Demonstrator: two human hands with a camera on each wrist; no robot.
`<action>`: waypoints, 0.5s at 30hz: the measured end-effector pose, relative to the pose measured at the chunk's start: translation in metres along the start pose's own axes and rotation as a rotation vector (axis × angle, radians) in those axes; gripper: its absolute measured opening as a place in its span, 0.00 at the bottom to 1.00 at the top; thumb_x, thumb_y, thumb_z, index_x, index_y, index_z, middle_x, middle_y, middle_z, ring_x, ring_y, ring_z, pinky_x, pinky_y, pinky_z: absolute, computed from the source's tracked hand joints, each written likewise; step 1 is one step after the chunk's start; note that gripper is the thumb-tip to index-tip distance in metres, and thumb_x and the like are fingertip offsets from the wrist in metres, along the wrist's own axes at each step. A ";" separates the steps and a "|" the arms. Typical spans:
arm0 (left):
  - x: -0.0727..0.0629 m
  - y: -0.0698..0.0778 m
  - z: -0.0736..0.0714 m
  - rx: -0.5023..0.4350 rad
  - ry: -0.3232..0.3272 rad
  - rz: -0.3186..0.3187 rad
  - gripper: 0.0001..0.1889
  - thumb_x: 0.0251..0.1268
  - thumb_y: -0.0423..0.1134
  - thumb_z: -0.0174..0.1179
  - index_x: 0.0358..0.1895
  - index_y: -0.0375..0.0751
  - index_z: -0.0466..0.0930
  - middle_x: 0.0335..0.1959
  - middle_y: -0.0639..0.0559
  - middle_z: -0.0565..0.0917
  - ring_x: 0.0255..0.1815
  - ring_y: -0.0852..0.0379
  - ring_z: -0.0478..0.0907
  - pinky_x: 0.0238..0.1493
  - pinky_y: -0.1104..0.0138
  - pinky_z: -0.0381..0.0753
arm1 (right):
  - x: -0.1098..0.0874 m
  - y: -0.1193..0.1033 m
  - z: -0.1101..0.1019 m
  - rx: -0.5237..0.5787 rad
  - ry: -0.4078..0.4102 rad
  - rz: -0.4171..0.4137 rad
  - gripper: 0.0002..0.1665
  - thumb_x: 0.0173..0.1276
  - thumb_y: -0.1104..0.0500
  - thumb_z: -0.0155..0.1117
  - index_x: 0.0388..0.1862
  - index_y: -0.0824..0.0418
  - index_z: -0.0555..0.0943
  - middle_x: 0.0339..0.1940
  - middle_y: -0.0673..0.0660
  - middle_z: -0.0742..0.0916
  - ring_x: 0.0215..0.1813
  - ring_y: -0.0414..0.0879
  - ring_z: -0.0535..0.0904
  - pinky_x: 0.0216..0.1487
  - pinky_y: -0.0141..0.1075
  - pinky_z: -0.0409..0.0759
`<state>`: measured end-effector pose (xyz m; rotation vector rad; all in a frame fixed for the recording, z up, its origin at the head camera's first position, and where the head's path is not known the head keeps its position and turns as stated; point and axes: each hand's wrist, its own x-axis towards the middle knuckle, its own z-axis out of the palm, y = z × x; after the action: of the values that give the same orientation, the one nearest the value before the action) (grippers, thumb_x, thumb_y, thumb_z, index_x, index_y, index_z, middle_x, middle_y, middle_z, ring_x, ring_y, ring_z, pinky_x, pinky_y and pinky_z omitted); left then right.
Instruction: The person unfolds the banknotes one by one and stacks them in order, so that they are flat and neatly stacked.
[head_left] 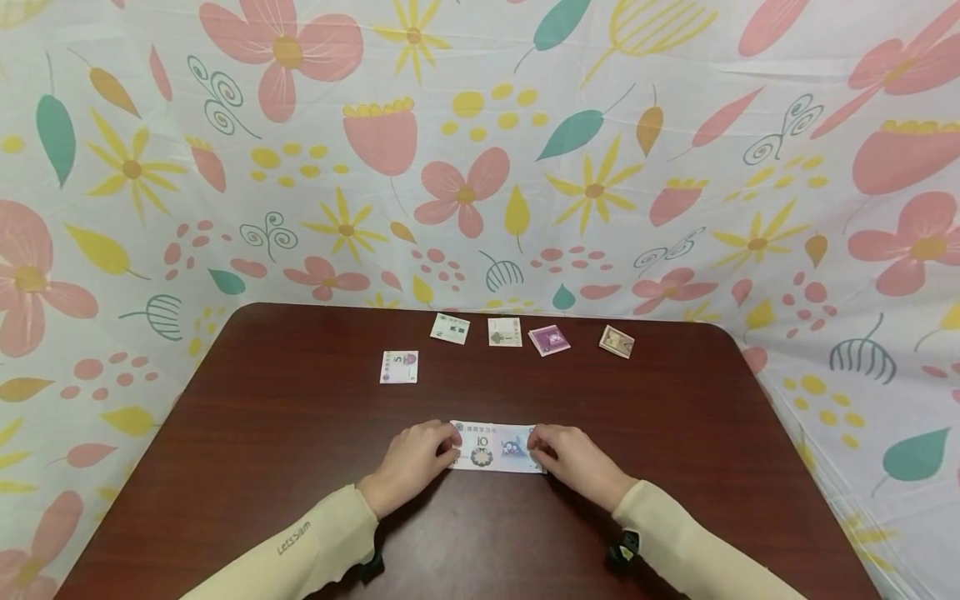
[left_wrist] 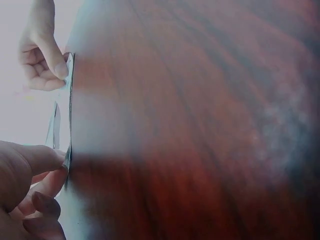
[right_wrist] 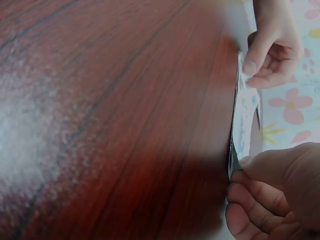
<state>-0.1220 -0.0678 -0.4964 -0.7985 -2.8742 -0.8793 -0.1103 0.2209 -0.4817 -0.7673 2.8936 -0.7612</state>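
Observation:
A pale blue and white play banknote (head_left: 498, 447) marked 10 lies spread lengthwise near the middle of the table, one end at each hand. My left hand (head_left: 416, 462) pinches its left end between thumb and fingers. The right end is pinched the same way by my right hand (head_left: 581, 462). In the left wrist view the banknote (left_wrist: 70, 95) appears almost edge-on at the tabletop, with the left thumb (left_wrist: 42, 157) on it. The right wrist view shows the banknote (right_wrist: 243, 117) under the right thumb (right_wrist: 265, 165).
Beyond the hands lie a folded note (head_left: 399, 367) marked 5, a pale green note (head_left: 450, 328), a cream note (head_left: 505, 332), a purple note (head_left: 550, 340) and a folded brown note (head_left: 617, 342). A flowered cloth (head_left: 465, 108) hangs behind the dark wooden table (head_left: 285, 417).

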 end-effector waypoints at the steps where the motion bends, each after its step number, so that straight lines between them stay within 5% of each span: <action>1: 0.000 0.000 0.000 0.007 0.004 -0.007 0.03 0.66 0.37 0.72 0.39 0.48 0.88 0.30 0.61 0.79 0.27 0.65 0.75 0.29 0.67 0.75 | 0.000 0.000 0.000 0.000 -0.003 0.003 0.06 0.69 0.66 0.72 0.40 0.55 0.84 0.35 0.46 0.87 0.36 0.36 0.78 0.40 0.36 0.82; 15: -0.002 -0.002 0.000 0.036 0.028 -0.007 0.03 0.64 0.36 0.71 0.38 0.49 0.88 0.30 0.60 0.79 0.27 0.64 0.75 0.29 0.65 0.76 | -0.007 0.008 -0.004 -0.044 -0.019 0.021 0.12 0.67 0.61 0.75 0.47 0.52 0.83 0.29 0.41 0.76 0.32 0.36 0.71 0.34 0.31 0.73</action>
<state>-0.1215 -0.0703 -0.4974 -0.7673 -2.8620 -0.8295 -0.1087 0.2321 -0.4824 -0.7425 2.9062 -0.6871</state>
